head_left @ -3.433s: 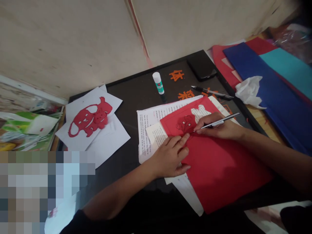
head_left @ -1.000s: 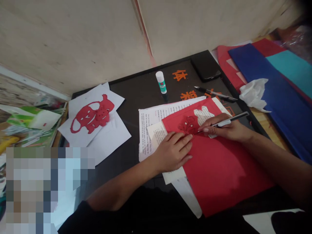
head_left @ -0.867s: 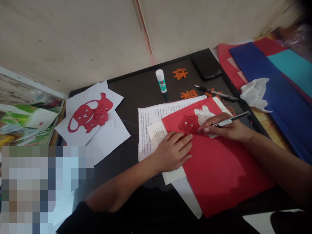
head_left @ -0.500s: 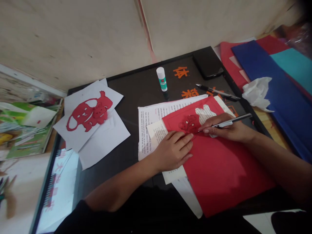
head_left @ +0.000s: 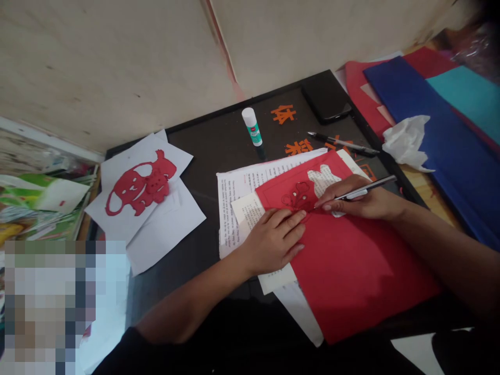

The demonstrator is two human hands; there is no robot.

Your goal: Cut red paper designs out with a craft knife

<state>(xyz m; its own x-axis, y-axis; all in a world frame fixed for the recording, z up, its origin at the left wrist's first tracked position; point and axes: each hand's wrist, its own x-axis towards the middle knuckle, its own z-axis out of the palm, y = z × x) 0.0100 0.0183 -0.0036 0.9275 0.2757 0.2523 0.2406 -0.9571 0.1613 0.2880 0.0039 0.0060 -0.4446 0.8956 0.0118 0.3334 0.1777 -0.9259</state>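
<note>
The person's right hand point(head_left: 361, 202) sits just right of the frame's centre, its thumb and first fingers closed in a narrow pencil-style grip around a slim black-and-silver craft knife point(head_left: 367, 186), whose tip meets the red paper sheet point(head_left: 359, 273). The left hand point(head_left: 273, 242) lies flat on the sheet's left edge below centre, holding nothing, with its fingers point(head_left: 291, 224) slightly spread and their tips close to the knife's tip. The sheet lies tilted across the lower right of the black desk mat point(head_left: 209, 138), and a flower-like cut design point(head_left: 299, 195) sits between the two hands. A white rabbit-shaped patch point(head_left: 322, 179) shows just above the right hand. Under the sheet's left side are printed white pages point(head_left: 246, 179) and a smaller printed slip point(head_left: 248, 211). Above them stand a white-capped glue stick point(head_left: 252, 126), orange paper characters point(head_left: 283, 113), a black phone point(head_left: 326, 96) and a black pen point(head_left: 344, 143). At the upper right, a crumpled white tissue point(head_left: 406, 140) rests on dark blue paper point(head_left: 429, 114), beside a teal sheet point(head_left: 469, 94). At the left, a large red paper cut-out point(head_left: 136, 182) lies on loose white sheets point(head_left: 172, 219), and colourful printed packets point(head_left: 47, 195) are stacked at the frame's left edge.
</note>
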